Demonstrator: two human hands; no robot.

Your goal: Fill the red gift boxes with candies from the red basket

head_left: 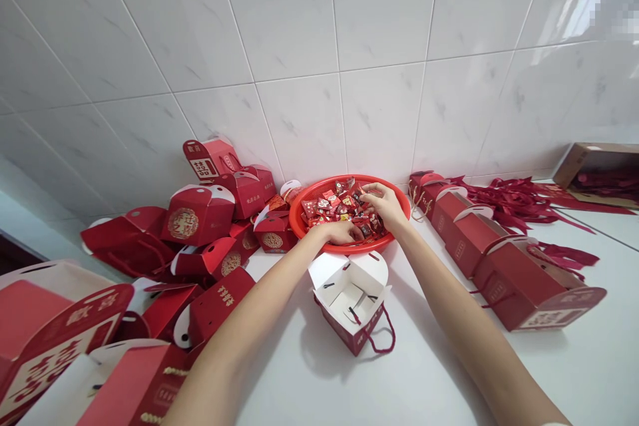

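A red plastic basket (298,218) full of small wrapped candies (332,200) stands against the tiled wall. My left hand (344,231) reaches over its near rim, fingers curled down among the candies; whatever they hold is hidden. At the basket's right side, my right hand (383,203) has its thumb and fingers bent together at a wrapped candy on the pile. Between my forearms an open red gift box (344,329) with a white inside stands on the white table. Its flaps are spread, and a dark red cord handle hangs at its right. I see no candy inside.
Several red gift boxes (200,216) are heaped on the left, up to my left forearm. A row of closed red boxes (514,286) lines the right side. Dark red ribbons (514,203) lie behind it, near a cardboard box (594,163) at the far right.
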